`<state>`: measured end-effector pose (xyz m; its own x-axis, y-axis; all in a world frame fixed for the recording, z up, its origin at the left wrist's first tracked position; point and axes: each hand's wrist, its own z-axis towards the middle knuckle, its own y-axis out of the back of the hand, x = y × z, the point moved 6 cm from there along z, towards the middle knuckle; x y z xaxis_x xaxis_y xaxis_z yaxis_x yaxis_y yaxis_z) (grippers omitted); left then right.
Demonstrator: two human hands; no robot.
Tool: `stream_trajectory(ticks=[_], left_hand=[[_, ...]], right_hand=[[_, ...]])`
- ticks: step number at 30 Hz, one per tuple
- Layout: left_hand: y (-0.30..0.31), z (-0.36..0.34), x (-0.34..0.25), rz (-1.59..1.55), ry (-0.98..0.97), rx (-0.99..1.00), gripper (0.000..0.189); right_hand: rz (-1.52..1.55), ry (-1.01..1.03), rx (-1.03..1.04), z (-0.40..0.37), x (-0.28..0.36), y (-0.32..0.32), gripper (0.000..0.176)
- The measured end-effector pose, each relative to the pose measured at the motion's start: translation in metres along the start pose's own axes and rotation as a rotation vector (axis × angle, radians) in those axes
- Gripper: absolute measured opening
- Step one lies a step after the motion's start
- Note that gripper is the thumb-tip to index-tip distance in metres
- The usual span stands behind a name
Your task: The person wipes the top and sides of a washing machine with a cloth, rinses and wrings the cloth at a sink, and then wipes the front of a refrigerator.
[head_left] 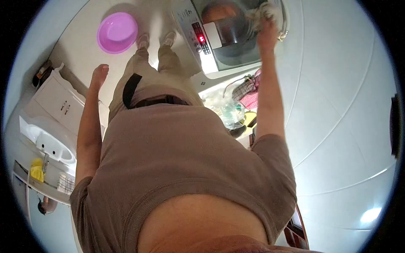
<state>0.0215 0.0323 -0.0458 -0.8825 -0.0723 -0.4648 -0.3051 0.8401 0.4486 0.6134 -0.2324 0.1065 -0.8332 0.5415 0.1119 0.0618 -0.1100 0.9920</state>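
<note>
My right hand [267, 36] is at the top right, over the far right side of the washing machine [207, 61]. Its fingers are closed on a pale, crumpled cloth [258, 16], which lies against the dark see-through lid [242, 52]. Red digits glow on the machine's control panel. Down at my side on the left, my left hand [100, 76] hangs above the floor, away from any object. Its fingers look loosely curled together, and nothing shows in them.
On the floor stands a pink basin [117, 33], left of my feet. Checked cloths [247, 92] and clear plastic bags [230, 114] lie near the machine's front. A white cabinet [55, 99] and sink [52, 145] are at left. Tiled wall [337, 105] runs along the right.
</note>
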Motion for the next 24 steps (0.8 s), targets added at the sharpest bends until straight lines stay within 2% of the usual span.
stream_trajectory(ticks=[1,3,5,6,7,8,9,10,11,12,14,15,16,17,18,19,20,21,23,24], left_hand=[[-0.003,-0.003,0.001,-0.064,0.031,-0.011,0.024],[-0.011,-0.004,0.011,-0.121,0.056,-0.017,0.024],[-0.053,-0.034,0.05,-0.138,0.153,0.097,0.019],[-0.049,-0.026,0.047,-0.034,0.098,0.165,0.017],[-0.048,-0.032,0.045,-0.02,0.182,0.135,0.019],[-0.044,-0.035,0.038,0.018,0.177,0.125,0.02],[-0.047,-0.032,0.032,0.04,0.16,0.124,0.022],[-0.043,-0.031,0.032,0.054,0.163,0.122,0.022],[-0.041,-0.024,0.025,0.157,0.067,0.111,0.025],[-0.036,-0.022,0.019,0.26,-0.029,0.102,0.029],[-0.026,-0.023,-0.019,0.27,-0.051,0.1,0.031],[-0.021,-0.022,-0.035,0.268,-0.075,0.098,0.034],[-0.017,-0.017,-0.035,0.185,-0.044,0.101,0.035],[-0.014,-0.006,-0.028,0.206,-0.059,0.102,0.035],[-0.009,0.005,-0.016,0.211,-0.142,0.117,0.034],[-0.005,0.003,-0.033,0.216,-0.219,0.14,0.035],[-0.001,-0.004,-0.035,0.109,-0.115,0.134,0.035],[-0.001,-0.008,-0.043,0.128,-0.129,0.139,0.035],[0.006,-0.006,-0.044,0.281,-0.116,0.136,0.033],[0.007,-0.002,-0.033,0.238,-0.13,0.15,0.033]], right_hand=[[-0.002,-0.005,-0.002,-0.001,0.0,0.0,0.036],[0.004,-0.114,0.015,-0.063,0.018,0.0,0.042],[0.0,-0.133,0.086,-0.142,0.024,0.017,0.036],[0.005,-0.146,0.061,-0.147,0.023,0.015,0.036],[0.03,-0.254,0.178,-0.158,0.013,0.005,0.036],[0.057,-0.36,0.297,-0.167,0.002,-0.004,0.037],[0.002,-0.376,0.238,-0.165,-0.019,0.006,0.038],[-0.039,-0.245,0.016,-0.168,-0.049,0.002,0.03],[0.058,-0.289,-0.041,-0.16,-0.077,0.0,0.031],[-0.024,-0.363,-0.039,-0.153,-0.107,0.001,0.033],[0.019,-0.713,-0.263,-0.132,-0.14,0.013,0.035],[0.12,-0.748,-0.27,-0.125,-0.15,0.01,0.04],[0.377,-0.864,-0.137,-0.117,-0.156,-0.003,0.04],[0.067,-0.663,-0.276,-0.118,-0.155,-0.016,0.037],[0.109,-0.821,-0.216,-0.123,-0.143,-0.018,0.038],[0.151,-0.979,-0.145,-0.128,-0.126,-0.022,0.04],[0.07,-0.851,-0.194,-0.137,-0.108,-0.029,0.039],[-0.012,-0.723,-0.243,-0.144,-0.084,-0.035,0.038],[-0.067,-0.662,-0.309,-0.163,-0.01,-0.026,0.038],[-0.003,-0.704,-0.327,-0.174,0.017,-0.027,0.038]])
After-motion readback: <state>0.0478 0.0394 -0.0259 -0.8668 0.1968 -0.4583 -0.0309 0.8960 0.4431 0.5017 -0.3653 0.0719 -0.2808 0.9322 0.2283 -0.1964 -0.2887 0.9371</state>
